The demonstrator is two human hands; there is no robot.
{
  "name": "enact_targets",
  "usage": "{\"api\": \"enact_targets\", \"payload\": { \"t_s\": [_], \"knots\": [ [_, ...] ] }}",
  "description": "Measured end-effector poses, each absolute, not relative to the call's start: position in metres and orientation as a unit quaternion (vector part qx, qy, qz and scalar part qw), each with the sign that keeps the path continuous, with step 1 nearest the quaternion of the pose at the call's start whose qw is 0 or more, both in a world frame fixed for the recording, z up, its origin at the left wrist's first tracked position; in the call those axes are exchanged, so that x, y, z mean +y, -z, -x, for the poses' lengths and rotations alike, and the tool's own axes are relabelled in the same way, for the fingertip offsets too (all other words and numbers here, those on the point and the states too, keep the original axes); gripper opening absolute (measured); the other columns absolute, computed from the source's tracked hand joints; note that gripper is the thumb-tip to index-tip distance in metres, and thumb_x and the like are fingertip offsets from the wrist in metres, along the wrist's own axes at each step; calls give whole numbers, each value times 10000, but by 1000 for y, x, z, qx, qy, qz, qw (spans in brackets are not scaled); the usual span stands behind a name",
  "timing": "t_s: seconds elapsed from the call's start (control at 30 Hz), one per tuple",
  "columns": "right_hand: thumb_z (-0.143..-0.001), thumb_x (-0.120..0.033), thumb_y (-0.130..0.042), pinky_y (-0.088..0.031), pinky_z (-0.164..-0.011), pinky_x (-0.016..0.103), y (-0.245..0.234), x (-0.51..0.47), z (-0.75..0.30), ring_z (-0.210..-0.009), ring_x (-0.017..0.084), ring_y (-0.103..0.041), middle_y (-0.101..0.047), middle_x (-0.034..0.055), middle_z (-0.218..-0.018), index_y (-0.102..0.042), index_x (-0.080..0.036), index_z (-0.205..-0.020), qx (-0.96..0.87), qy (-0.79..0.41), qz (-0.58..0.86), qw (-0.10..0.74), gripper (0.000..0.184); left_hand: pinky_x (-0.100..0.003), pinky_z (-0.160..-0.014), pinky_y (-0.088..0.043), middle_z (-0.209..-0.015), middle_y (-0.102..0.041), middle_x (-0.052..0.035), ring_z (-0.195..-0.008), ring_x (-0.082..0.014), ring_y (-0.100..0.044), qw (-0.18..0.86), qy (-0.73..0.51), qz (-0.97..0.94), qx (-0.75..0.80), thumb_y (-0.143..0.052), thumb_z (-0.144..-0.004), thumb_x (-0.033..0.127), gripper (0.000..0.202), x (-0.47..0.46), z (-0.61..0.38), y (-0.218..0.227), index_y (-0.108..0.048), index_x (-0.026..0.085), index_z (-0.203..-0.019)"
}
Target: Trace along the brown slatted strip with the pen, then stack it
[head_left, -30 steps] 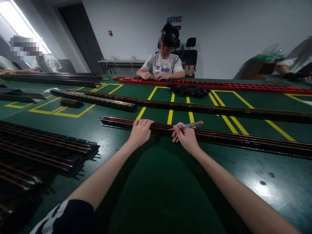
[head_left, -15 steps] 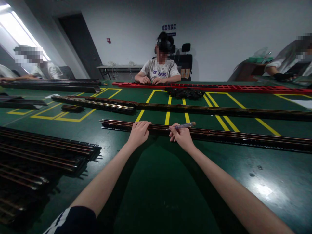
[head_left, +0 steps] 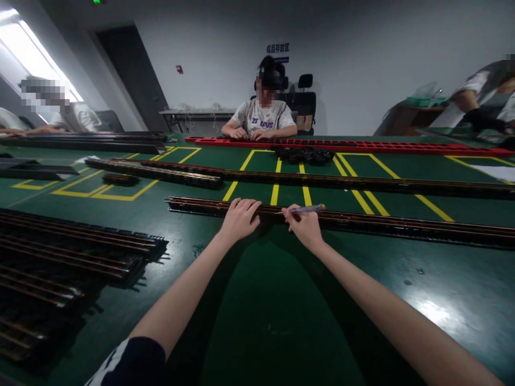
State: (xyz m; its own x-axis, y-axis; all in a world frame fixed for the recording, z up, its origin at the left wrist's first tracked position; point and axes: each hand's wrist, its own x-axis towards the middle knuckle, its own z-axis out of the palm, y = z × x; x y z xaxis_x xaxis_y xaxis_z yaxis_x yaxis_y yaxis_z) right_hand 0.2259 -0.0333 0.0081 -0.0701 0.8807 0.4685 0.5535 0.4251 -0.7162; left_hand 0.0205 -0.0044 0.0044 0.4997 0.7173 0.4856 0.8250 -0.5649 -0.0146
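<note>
A long dark rail with copper strips (head_left: 382,224) lies across the green table (head_left: 261,300) in front of me. My left hand (head_left: 240,218) rests on the rail with its fingers curled over the top, pressing it down. My right hand (head_left: 304,225) sits just to the right of it, on the rail's near edge. Its fingers are closed round a slim clear tool with a brown end (head_left: 308,209), which lies level along the rail, tip pointing left.
A stack of similar rails (head_left: 68,257) lies at my left. More long rails (head_left: 322,180) and a red rail (head_left: 362,146) cross the table further back, with a heap of black parts (head_left: 303,155). A person (head_left: 263,115) sits opposite; others work at both sides.
My left hand has slid a little to the right along the rail, closer to my right hand. The right hand keeps the tool in about the same place.
</note>
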Motion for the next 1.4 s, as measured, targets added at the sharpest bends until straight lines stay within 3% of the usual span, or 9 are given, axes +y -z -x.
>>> {"api": "enact_targets", "payload": {
  "t_s": [0.57, 0.97, 1.4],
  "knots": [
    [-850, -564, -474, -467, -447, 242, -4, -36, -245, -460, 117, -570, -631, 18, -668, -624, -174, -808, -710, -247, 490, 441, 420, -444, -948, -388, -1061, -629, -141, -1019, -274, -551, 93, 215, 827, -510, -454, -864, 469, 456, -5, -47, -7, -578, 105, -1108],
    [-839, -569, -485, -446, -430, 224, -8, -37, -243, -433, 103, -548, -604, 3, -642, -608, -174, -779, -703, -269, 480, 451, 418, -411, -841, -436, -975, -612, -132, -943, -268, -546, 128, 209, 830, -500, -448, -866, 355, 309, -2, -54, -5, -593, 121, -1007],
    [-849, -559, -485, -431, -382, 215, -11, -37, -244, -396, 106, -547, -617, 22, -600, -566, -167, -717, -681, -281, 480, 476, 421, -423, -889, -412, -1063, -624, -105, -989, -257, -552, 118, 223, 831, -496, -475, -855, 336, 303, 0, -54, -1, -603, 141, -1048]
  ]
}}
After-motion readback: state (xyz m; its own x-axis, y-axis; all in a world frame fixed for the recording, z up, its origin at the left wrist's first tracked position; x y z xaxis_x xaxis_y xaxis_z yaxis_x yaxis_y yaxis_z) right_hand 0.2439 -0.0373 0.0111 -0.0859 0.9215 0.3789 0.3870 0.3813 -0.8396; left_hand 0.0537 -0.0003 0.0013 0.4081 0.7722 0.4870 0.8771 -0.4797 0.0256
